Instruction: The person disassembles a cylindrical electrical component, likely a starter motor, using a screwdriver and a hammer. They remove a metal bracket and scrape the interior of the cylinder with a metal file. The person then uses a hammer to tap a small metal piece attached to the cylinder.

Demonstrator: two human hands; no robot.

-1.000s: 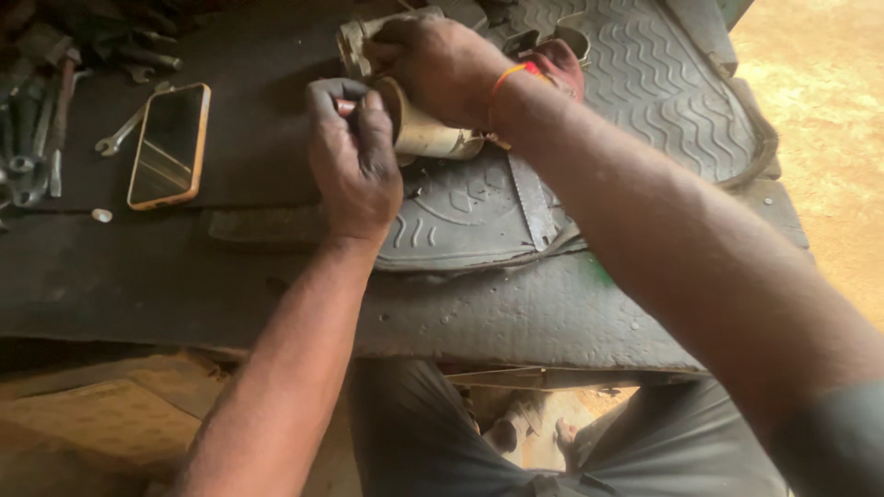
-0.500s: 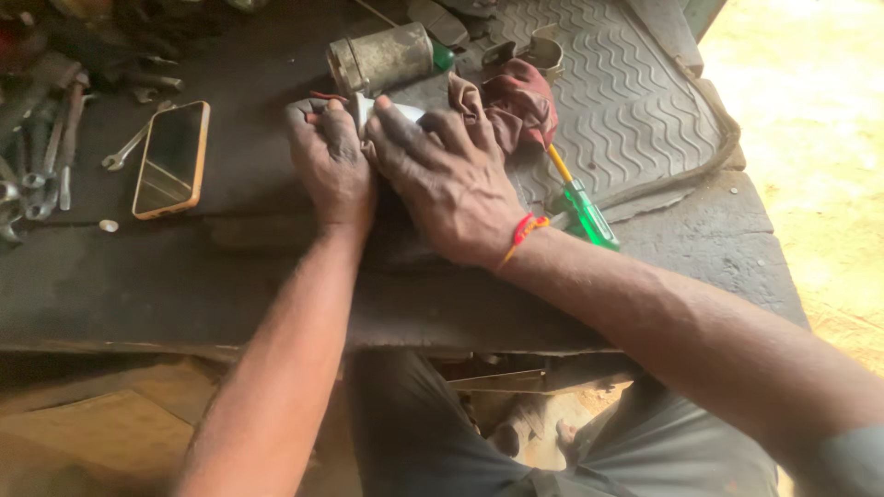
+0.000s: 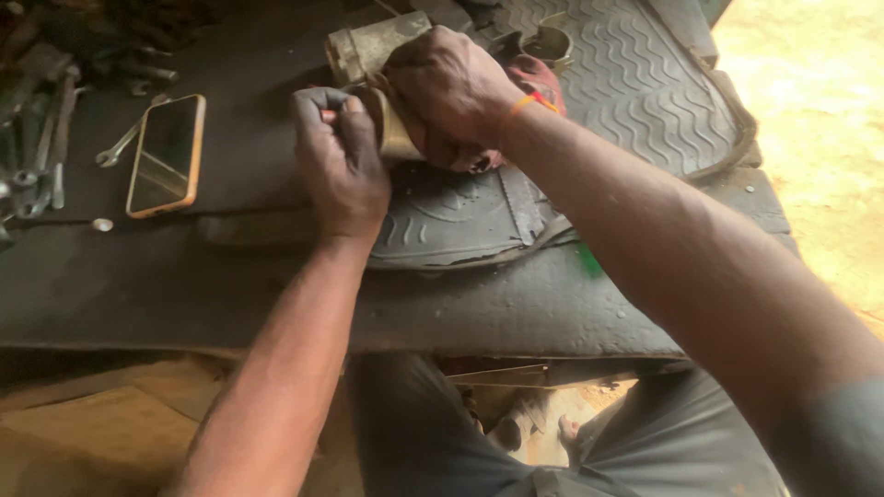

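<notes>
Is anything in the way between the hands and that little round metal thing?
No. Both hands are already on it: the left hand pinches one end of the metal cylinder and the right hand grips it from above, over the rubber mat.

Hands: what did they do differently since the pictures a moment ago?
Half a second ago the right hand lay flat beside the left; it has gone back up and grips the dirty cylinder part again, hiding the green-handled screwdriver. The left hand stayed pressed near the part. The phone and rubber mat did not move.
</notes>
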